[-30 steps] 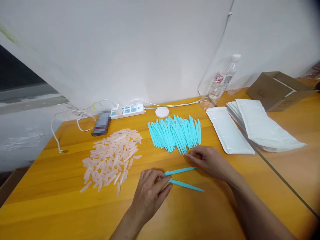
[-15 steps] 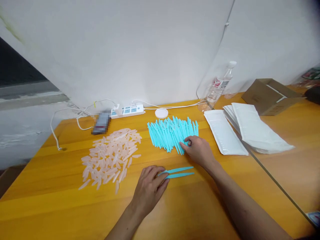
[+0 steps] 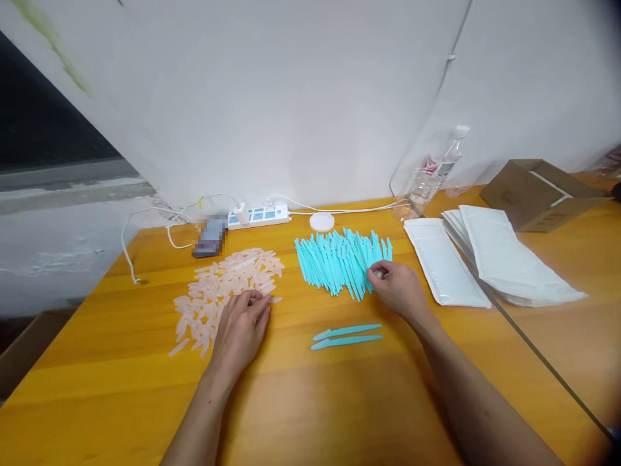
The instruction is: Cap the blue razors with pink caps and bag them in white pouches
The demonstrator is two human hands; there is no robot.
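Note:
My left hand (image 3: 242,323) is at the right edge of a spread of pale pink blade covers (image 3: 208,291). Its fingers are curled, with thumb and forefinger closing on one cover. My right hand (image 3: 398,288) pinches at the lower right of a heap of turquoise eyebrow razors (image 3: 334,262), its fingertips on a razor at the edge. Between the hands, nearer to me, two turquoise razors (image 3: 347,337) lie side by side, roughly parallel, thin ends to the right.
Along the wall are a phone (image 3: 210,236), a power strip (image 3: 259,215) with white cables, a round white disc (image 3: 322,222) and a clear plastic bottle (image 3: 434,171). White padded envelopes (image 3: 446,262) and an open cardboard box (image 3: 538,194) are on the right.
My left hand has left the two razors and moved left to the pink covers. My right hand has shifted slightly right along the turquoise heap. The camera view has turned a little left.

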